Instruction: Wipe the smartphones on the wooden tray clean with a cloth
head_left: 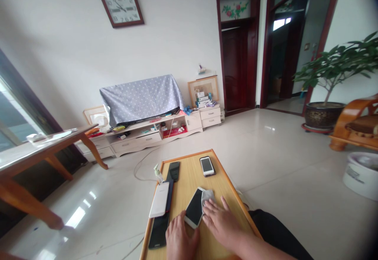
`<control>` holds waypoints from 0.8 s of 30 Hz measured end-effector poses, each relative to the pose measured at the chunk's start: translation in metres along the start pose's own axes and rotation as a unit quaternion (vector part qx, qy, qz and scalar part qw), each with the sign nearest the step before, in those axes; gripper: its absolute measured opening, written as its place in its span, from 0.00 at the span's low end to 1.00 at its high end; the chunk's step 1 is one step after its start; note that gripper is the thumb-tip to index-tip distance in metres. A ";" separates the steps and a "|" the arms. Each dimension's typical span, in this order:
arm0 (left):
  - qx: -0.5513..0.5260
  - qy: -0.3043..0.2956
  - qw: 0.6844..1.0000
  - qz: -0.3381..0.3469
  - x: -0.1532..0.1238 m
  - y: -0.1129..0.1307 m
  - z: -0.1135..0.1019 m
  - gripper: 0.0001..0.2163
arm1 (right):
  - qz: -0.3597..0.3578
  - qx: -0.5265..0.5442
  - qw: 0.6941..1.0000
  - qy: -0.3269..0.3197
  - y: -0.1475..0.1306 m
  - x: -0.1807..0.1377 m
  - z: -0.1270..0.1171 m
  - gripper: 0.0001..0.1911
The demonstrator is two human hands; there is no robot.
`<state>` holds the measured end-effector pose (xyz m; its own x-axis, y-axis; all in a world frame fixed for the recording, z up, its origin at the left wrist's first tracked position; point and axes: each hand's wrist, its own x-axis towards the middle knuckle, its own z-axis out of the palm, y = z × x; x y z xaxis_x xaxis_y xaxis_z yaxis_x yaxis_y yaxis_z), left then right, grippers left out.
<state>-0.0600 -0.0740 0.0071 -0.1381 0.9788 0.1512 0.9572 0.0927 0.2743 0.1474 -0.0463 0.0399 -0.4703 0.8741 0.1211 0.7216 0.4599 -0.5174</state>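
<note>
Two bare hands, the left hand (180,238) and the right hand (221,222), flat at the near end of a pale wooden surface (189,179) with an orange-brown edge. Right fingers (213,208) spread, pressed on a grey cloth (208,197) lying over one end of a white-backed smartphone (194,208), tilted on the surface just between both hands. Left fingers (183,222) loosely apart, pinching nothing, almost touching that phone's lower edge. Beside the left hand, a long black phone (158,232) under a white power bank (158,199); farther along, a dark phone (174,171), a small pump bottle (158,173), and a white-screened phone (207,166). To the right, a dark trouser leg (277,232). Beyond, a cable (141,169) on a glossy tiled floor (265,153), a wooden table (35,149) at left, a white tub (362,175), a curved wooden chair (354,126), and a potted plant (327,78). Farthest, a low cream cabinet (147,138) under a dotted cloth (141,98), a wall clock (121,8), and a dark red door (236,55).
</note>
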 end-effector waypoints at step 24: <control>-0.021 0.022 1.000 0.006 0.001 -0.001 0.005 0.27 | 0.060 -0.041 0.997 0.019 0.036 0.017 0.004 0.32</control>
<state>-0.0600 -0.0721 0.0018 -0.1396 0.9706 0.1959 0.9473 0.0733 0.3120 0.1630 -0.0158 0.0202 -0.3607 0.9278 0.0952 0.8113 0.3625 -0.4587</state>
